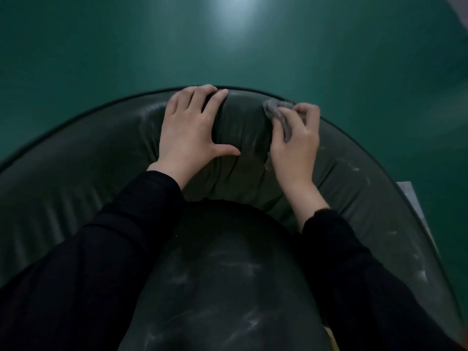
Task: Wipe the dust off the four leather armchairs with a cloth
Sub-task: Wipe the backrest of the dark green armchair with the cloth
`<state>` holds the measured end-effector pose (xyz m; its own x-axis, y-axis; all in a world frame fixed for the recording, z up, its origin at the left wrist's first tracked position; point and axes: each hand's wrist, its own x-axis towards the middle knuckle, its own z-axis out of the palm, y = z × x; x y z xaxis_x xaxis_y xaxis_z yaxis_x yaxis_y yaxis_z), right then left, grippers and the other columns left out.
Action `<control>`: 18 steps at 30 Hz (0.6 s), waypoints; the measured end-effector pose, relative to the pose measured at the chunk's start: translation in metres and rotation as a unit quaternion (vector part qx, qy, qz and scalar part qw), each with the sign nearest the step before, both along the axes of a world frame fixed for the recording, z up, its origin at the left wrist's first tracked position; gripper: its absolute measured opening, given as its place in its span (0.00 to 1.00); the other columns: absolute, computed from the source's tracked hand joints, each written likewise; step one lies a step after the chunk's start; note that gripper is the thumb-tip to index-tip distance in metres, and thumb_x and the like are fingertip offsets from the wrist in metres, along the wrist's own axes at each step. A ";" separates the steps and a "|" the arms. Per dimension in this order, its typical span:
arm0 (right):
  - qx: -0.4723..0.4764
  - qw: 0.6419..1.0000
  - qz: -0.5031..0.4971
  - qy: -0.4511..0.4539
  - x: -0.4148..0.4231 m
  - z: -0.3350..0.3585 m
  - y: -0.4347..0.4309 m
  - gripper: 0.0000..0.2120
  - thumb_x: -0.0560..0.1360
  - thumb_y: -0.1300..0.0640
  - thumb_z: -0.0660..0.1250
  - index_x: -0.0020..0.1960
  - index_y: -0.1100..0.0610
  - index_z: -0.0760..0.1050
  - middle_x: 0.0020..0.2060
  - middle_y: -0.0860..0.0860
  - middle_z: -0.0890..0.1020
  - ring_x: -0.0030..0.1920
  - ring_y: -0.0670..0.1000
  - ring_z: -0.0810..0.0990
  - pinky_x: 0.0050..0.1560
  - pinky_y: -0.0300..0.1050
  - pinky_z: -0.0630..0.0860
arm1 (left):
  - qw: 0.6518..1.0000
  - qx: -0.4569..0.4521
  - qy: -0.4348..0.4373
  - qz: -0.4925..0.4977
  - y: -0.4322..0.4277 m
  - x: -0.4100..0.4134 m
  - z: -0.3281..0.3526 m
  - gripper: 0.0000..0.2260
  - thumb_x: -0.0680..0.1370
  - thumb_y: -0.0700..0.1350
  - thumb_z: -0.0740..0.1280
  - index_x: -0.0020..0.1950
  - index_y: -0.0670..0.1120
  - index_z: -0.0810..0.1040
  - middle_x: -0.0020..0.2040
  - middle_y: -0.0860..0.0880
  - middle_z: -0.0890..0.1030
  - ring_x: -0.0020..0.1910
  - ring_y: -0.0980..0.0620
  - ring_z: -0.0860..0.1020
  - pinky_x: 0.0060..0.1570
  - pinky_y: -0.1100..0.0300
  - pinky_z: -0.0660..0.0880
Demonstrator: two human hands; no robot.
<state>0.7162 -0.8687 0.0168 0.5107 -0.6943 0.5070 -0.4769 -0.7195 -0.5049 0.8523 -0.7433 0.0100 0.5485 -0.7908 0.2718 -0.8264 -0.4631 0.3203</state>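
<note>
A dark green leather armchair [76, 178] fills the lower frame, its curved padded backrest arching across the middle and its round seat cushion [228, 274] below. Pale dust streaks show on the seat and on the right side of the backrest. My left hand [190, 133] lies flat on the top of the backrest, fingers spread over the far edge. My right hand [296, 140] grips a bunched grey cloth [274, 110] and presses it onto the backrest's top, just right of the left hand. Both arms wear black sleeves.
A glossy green floor [228, 46] stretches behind the chair, with a bright light reflection at the top centre. At the right edge, a pale flat object [410, 196] pokes out from behind the backrest.
</note>
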 end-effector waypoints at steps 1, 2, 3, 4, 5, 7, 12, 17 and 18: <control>0.001 1.000 -0.005 -0.004 -0.010 -0.007 0.009 0.07 0.75 0.64 0.66 0.52 0.65 0.78 0.51 0.59 0.73 0.50 0.42 0.68 0.53 0.32 0.68 | 1.000 -0.002 -0.002 -0.001 0.000 0.000 -0.001 0.46 0.64 0.68 0.72 0.75 0.48 0.64 0.70 0.46 0.68 0.70 0.43 0.64 0.71 0.50 0.53; 0.001 1.000 -0.005 -0.003 -0.020 -0.013 0.019 0.07 0.75 0.64 0.67 0.52 0.65 0.79 0.50 0.59 0.74 0.50 0.40 0.67 0.54 0.29 0.67 | 1.000 -0.003 -0.006 -0.002 0.000 0.000 -0.001 0.46 0.63 0.68 0.72 0.75 0.47 0.64 0.70 0.45 0.68 0.70 0.43 0.64 0.70 0.50 0.52; 0.003 1.000 -0.002 0.002 -0.030 -0.016 0.026 0.07 0.74 0.65 0.68 0.52 0.66 0.79 0.50 0.60 0.74 0.50 0.40 0.67 0.54 0.26 0.66 | 1.000 -0.002 -0.009 -0.003 -0.001 -0.001 -0.001 0.46 0.63 0.68 0.72 0.75 0.47 0.64 0.70 0.45 0.68 0.70 0.43 0.64 0.70 0.50 0.52; 0.007 1.000 0.003 0.006 -0.037 -0.016 0.029 0.07 0.74 0.66 0.68 0.52 0.66 0.79 0.49 0.59 0.74 0.49 0.40 0.68 0.53 0.24 0.65 | 1.000 0.001 -0.010 -0.004 -0.002 -0.001 0.000 0.47 0.63 0.69 0.71 0.76 0.47 0.63 0.71 0.45 0.68 0.70 0.43 0.63 0.71 0.50 0.52; 0.012 1.000 0.004 0.006 -0.042 -0.013 0.028 0.07 0.74 0.66 0.69 0.51 0.66 0.80 0.48 0.59 0.74 0.49 0.40 0.69 0.53 0.24 0.65 | 1.000 0.005 -0.009 -0.003 -0.002 -0.002 0.001 0.47 0.64 0.69 0.71 0.76 0.47 0.63 0.71 0.44 0.67 0.71 0.43 0.63 0.71 0.50 0.52; 0.017 1.000 -0.022 -0.011 -0.041 -0.001 0.013 0.07 0.74 0.66 0.69 0.51 0.65 0.80 0.48 0.59 0.74 0.49 0.41 0.69 0.53 0.24 0.65 | 1.000 0.008 -0.003 0.001 -0.004 -0.004 0.004 0.47 0.64 0.70 0.69 0.76 0.47 0.63 0.71 0.43 0.66 0.71 0.42 0.62 0.72 0.48 0.52; 0.028 0.995 -0.092 -0.029 -0.036 0.005 -0.014 0.08 0.75 0.64 0.68 0.53 0.66 0.79 0.51 0.60 0.73 0.48 0.40 0.68 0.53 0.22 0.63 | 0.998 0.000 -0.024 -0.058 -0.020 -0.014 0.009 0.45 0.65 0.67 0.69 0.75 0.45 0.65 0.71 0.42 0.68 0.71 0.41 0.63 0.72 0.47 0.54; 0.011 1.000 0.003 0.026 -0.059 -0.022 0.029 0.09 0.73 0.67 0.69 0.53 0.66 0.79 0.50 0.59 0.74 0.50 0.46 0.73 0.54 0.31 0.70 | 0.994 0.006 -0.053 -0.095 -0.047 -0.025 0.003 0.44 0.66 0.68 0.71 0.74 0.45 0.67 0.71 0.43 0.69 0.71 0.42 0.65 0.72 0.47 0.56; 0.012 0.999 0.015 0.026 -0.062 -0.019 0.028 0.08 0.73 0.67 0.70 0.52 0.66 0.80 0.49 0.58 0.74 0.49 0.45 0.72 0.53 0.30 0.70 | 0.994 0.007 -0.059 -0.093 -0.048 -0.025 0.001 0.44 0.65 0.69 0.70 0.74 0.45 0.67 0.71 0.43 0.69 0.71 0.41 0.66 0.71 0.47 0.56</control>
<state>0.6543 -0.8411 -0.0022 0.5571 -0.6900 0.4622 -0.4815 -0.7218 -0.4971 0.8274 -0.7910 0.0112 0.3568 -0.8795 0.3148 -0.9298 -0.3018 0.2106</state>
